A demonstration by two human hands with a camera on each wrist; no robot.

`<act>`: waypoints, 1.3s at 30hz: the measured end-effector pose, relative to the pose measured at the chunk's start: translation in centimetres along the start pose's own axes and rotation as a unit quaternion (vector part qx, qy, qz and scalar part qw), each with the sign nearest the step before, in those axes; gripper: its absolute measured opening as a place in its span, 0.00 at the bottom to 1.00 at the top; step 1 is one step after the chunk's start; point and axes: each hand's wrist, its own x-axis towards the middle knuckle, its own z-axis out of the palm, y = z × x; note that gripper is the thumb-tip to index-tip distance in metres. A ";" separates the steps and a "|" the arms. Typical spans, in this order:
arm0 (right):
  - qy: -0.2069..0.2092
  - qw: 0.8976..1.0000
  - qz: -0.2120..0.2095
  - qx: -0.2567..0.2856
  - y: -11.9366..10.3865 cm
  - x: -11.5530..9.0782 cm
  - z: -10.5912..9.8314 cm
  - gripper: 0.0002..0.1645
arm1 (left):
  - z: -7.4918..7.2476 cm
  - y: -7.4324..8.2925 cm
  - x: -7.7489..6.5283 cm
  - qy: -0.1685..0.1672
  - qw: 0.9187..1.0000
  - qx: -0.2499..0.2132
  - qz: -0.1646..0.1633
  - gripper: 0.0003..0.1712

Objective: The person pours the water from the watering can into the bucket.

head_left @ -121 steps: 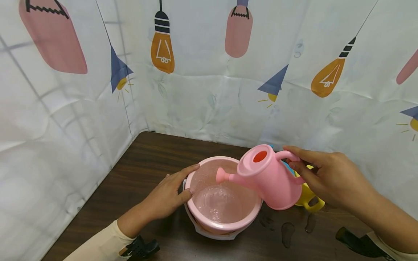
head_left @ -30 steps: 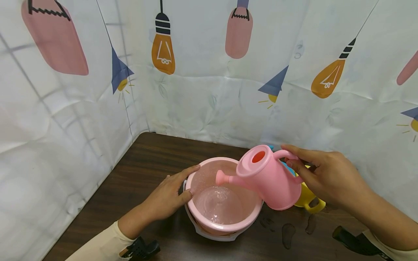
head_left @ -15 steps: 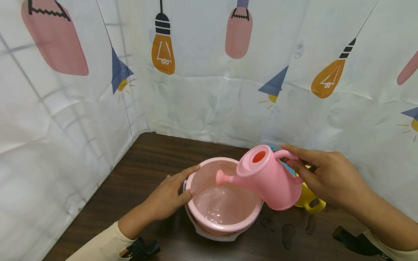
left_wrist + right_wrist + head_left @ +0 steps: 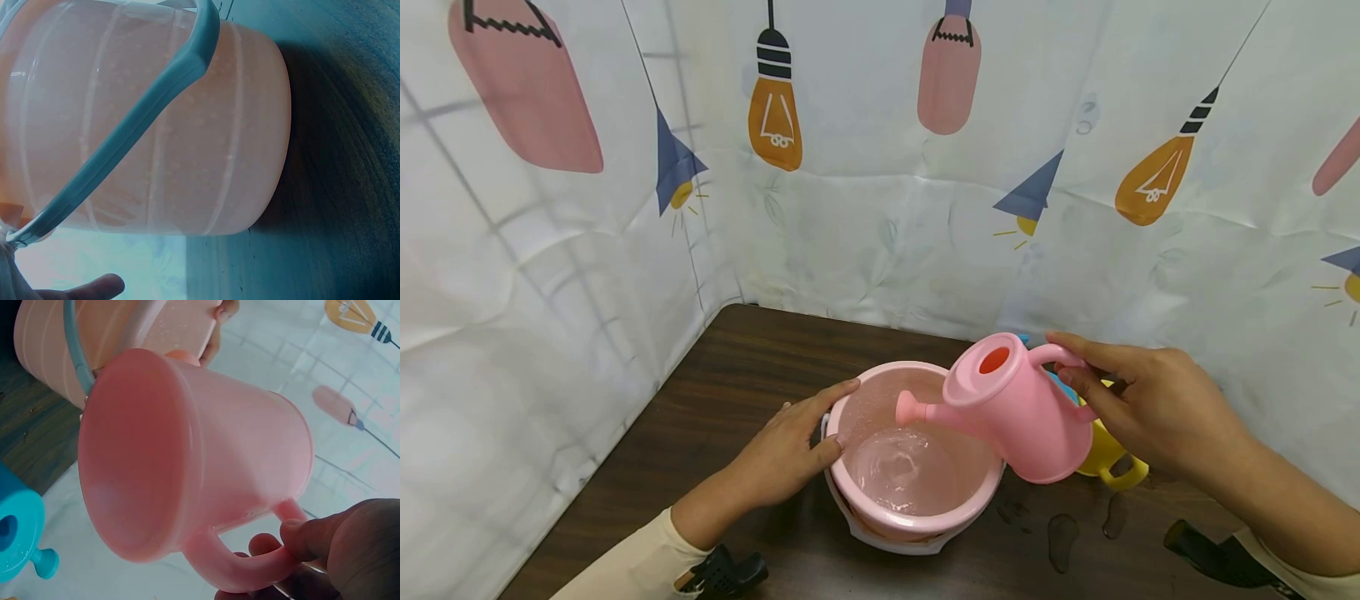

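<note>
My right hand (image 4: 1157,400) grips the handle of a pink watering can (image 4: 1030,417), tilted so its spout points left over a pink bucket (image 4: 913,525). The can's round base faces the right wrist camera, with thumb and fingers curled round the handle (image 4: 231,565). Below the sprinkler head (image 4: 910,408), rippling water (image 4: 898,475) lies inside the bucket. My left hand (image 4: 790,446) rests on the bucket's left rim, its fingers fairly straight and the thumb reaching over the edge. In the left wrist view, the bucket's grey-looking carrying handle (image 4: 131,134) hangs across its side.
Behind the pink can stand a blue watering can (image 4: 19,525) and a yellow handled vessel (image 4: 1097,454), both partly hidden. Small puddles (image 4: 1062,542) wet the dark wooden table (image 4: 760,358) right of the bucket. A printed white curtain (image 4: 865,233) encloses the back and left.
Ripples and bright glints on the water in the bucket shift from frame to frame. Both hands, the watering can and the bucket stay nearly where they were.
</note>
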 end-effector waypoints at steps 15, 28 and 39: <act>-0.006 1.000 -0.001 -0.006 -0.2 0.3 0.0 0.29 | 0.0 -0.1 0.2 -0.003 1.000 0.001 -0.004 0.38; -0.008 1.000 0.004 -0.005 -0.3 0.3 0.0 0.31 | 0.1 -0.1 0.1 -0.001 1.000 0.002 0.000 0.38; 0.001 1.000 -0.007 -0.006 -0.5 0.4 0.1 0.32 | 0.1 -0.2 0.1 -0.001 1.000 -0.001 0.002 0.36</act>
